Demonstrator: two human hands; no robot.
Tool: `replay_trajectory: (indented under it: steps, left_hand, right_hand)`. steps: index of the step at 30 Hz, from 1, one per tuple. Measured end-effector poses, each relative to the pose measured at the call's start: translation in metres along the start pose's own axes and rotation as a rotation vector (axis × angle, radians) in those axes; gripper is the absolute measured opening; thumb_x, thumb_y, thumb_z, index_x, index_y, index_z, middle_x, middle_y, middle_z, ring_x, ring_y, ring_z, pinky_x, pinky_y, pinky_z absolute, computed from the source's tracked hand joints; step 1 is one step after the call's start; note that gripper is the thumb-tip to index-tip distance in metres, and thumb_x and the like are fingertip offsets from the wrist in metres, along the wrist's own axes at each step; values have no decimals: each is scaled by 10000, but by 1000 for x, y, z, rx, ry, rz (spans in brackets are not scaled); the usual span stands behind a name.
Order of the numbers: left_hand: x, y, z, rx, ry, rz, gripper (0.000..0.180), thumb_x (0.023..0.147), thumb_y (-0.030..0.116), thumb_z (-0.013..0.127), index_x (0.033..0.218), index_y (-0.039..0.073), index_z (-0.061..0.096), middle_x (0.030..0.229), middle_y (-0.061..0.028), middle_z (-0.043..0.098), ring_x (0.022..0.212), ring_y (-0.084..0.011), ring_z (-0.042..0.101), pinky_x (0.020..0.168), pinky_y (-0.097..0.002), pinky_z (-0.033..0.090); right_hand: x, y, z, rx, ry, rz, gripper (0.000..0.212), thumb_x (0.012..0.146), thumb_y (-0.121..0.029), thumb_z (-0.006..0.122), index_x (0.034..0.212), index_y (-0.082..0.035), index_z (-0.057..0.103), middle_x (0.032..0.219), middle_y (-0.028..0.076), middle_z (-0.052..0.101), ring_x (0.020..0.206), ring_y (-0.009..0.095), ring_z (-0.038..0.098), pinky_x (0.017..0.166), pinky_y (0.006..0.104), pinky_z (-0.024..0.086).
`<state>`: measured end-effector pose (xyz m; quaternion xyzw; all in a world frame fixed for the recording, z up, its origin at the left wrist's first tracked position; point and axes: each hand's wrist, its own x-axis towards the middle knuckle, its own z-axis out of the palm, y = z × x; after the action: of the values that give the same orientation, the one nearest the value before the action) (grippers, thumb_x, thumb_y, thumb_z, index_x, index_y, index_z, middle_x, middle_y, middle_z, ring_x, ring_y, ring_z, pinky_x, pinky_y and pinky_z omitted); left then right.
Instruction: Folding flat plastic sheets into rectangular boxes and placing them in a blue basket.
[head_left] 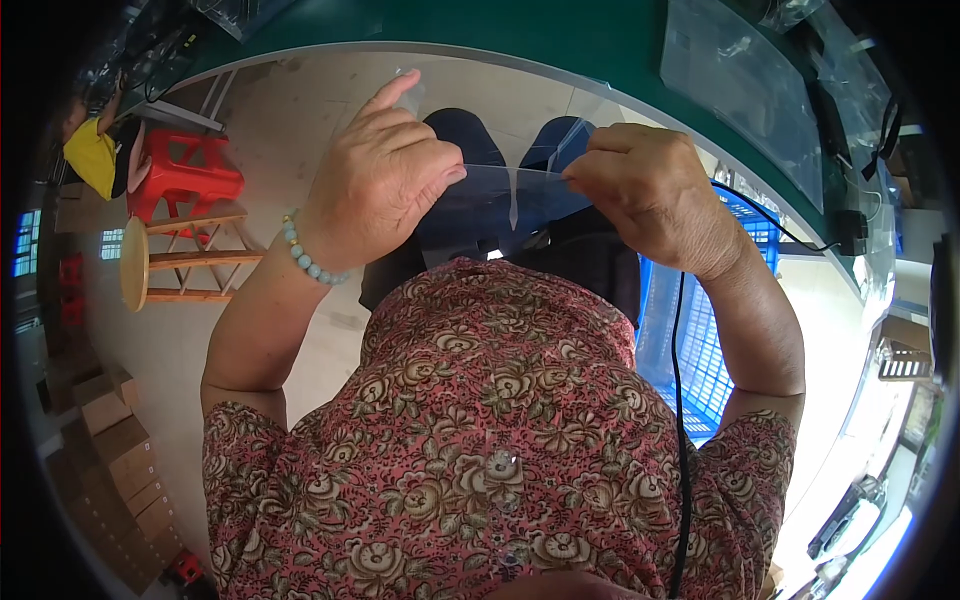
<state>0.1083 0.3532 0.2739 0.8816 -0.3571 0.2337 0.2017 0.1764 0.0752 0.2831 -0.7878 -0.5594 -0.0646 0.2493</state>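
Open air lies below both hands above the lap; the green counter (560, 40) edge blocks ahead; a blue crate (700, 350) crowds the right side.

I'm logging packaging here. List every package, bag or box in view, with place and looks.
Clear plastic bag: flat, transparent, stretched between left hand and right hand.
Clear plastic bags: flat, glossy, on the green table, upper right.
Cardboard boxes: brown, rectangular, on the floor, lower left.
Blue crate: slatted plastic, right.

Clear plastic bag (515, 185) between both hands
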Motion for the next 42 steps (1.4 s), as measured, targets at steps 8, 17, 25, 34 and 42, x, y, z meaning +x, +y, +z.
replay_trajectory:
  steps: [8,17,25,34,42]
  left_hand:
    - [-1,13,-2,-70,-27,35,118,772,79,757,765,72,639,635,-34,506,636,-213,518,1107,-543,440]
    - [11,21,2,-90,-43,233,108,746,110,739,808,71,660,657,-15,477,665,-192,511,1044,-498,490]
    - [11,24,-11,-65,-164,332,183,702,106,781,849,69,679,783,-20,597,752,-219,566,740,-396,502]
    - [21,15,-20,13,-413,-234,126,883,167,634,926,65,693,789,-147,677,752,-354,641,734,-470,503]
    - [55,14,17,-209,-1001,-151,480,929,144,505,1404,94,454,1038,-209,660,982,-389,635,842,-482,497]
  right_hand:
    - [-14,-11,-14,152,-112,132,136,787,-56,760,915,-21,731,775,113,627,709,263,648,592,366,495]
    - [20,4,-4,-552,5,50,801,662,-199,873,1376,-107,524,1276,50,558,1068,226,594,756,303,567]
    - [42,18,26,-643,10,-8,430,732,-169,697,1122,-50,561,990,85,554,869,225,588,614,328,518]
    - [46,-8,-1,-323,209,49,122,737,-172,678,697,-68,627,689,113,613,657,312,654,582,430,518]
    - [52,-13,-43,-258,106,264,176,803,-190,614,700,-51,650,683,169,638,669,379,652,621,474,524]
